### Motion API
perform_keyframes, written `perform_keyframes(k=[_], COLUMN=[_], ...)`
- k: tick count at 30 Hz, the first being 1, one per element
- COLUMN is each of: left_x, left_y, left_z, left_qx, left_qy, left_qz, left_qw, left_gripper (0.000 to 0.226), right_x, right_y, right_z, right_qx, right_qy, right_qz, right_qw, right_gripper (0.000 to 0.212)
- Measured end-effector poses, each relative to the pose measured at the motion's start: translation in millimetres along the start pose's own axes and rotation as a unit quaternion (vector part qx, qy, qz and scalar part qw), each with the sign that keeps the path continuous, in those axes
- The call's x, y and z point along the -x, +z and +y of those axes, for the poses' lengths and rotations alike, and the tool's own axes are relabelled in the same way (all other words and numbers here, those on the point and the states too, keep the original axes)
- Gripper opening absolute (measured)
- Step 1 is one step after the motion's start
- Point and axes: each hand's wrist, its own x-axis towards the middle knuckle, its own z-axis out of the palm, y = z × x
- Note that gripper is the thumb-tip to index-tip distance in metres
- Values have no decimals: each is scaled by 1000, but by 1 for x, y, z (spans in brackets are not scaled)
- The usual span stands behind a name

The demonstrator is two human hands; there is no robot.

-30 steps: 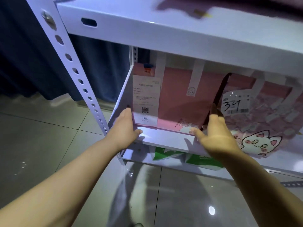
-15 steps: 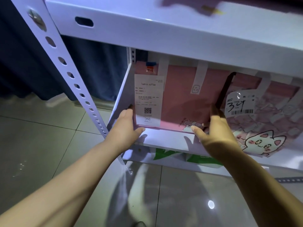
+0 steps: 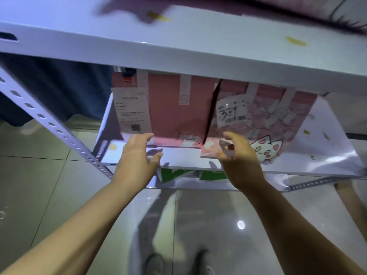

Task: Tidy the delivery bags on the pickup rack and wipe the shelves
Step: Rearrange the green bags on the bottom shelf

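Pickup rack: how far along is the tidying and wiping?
Done: the plain pink bag and cat bag stand side by side on the middle shelf. In hand: left hand and right hand are open at their bases, gripping nothing. Left: no cloth is in view, and yellow specks dot the shelves, so wiping looks undone.

Receipt bag (image 3: 174, 110) on the shelf (image 3: 180, 157), cat bag (image 3: 266, 124) just right of it, my left hand (image 3: 137, 155) and right hand (image 3: 238, 157) before it
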Motion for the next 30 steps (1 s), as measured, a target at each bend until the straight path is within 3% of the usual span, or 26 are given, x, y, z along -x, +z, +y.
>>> perform_keyframes(k=[9, 15, 19, 23, 30], left_x=[-3, -11, -11, -9, -6], left_y=[61, 98, 109, 115, 124], left_z=[70, 102, 112, 120, 125], left_qx=[-22, -25, -37, -42, -29], left_qy=[43, -2, -16, -33, -47], left_qz=[-62, -72, -79, -75, -54], left_qw=[997, 997, 996, 996, 997], left_gripper=[51, 62, 51, 51, 58], right_x=[-1, -4, -7, -14, -16], right_y=[-48, -68, -69, -71, -76], right_z=[86, 129, 148, 155, 169], right_qx=[33, 62, 46, -47, -49], right_qy=[63, 102, 91, 107, 86], right_qz=[48, 106, 52, 2, -15], right_qw=[996, 987, 993, 993, 995], right_gripper=[40, 59, 72, 64, 62])
